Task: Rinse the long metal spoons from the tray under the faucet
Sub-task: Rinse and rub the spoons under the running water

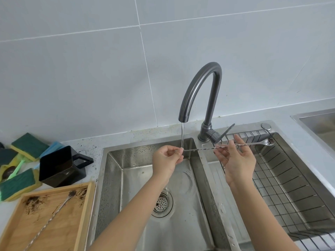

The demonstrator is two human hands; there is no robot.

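Note:
I hold a long twisted metal spoon [199, 149] level across the sink. My left hand [167, 158] pinches its handle end right under the thin stream from the dark faucet [199, 87]. My right hand [237, 160] grips the shaft further right with its fingertips. The spoon's bowl [269, 141], speckled with dark grounds, sticks out over the wire rack. A second long spoon [52, 214] lies diagonally in the wooden tray [85, 211] at lower left, among dark smears.
The left sink basin [126, 178] holds a round drain strainer [162, 203]. A wire rack [290, 187] fills the right basin. A black square jug [58, 165] and several green and yellow sponges [20, 183] sit on the counter left. Another sink edge [319, 124] shows far right.

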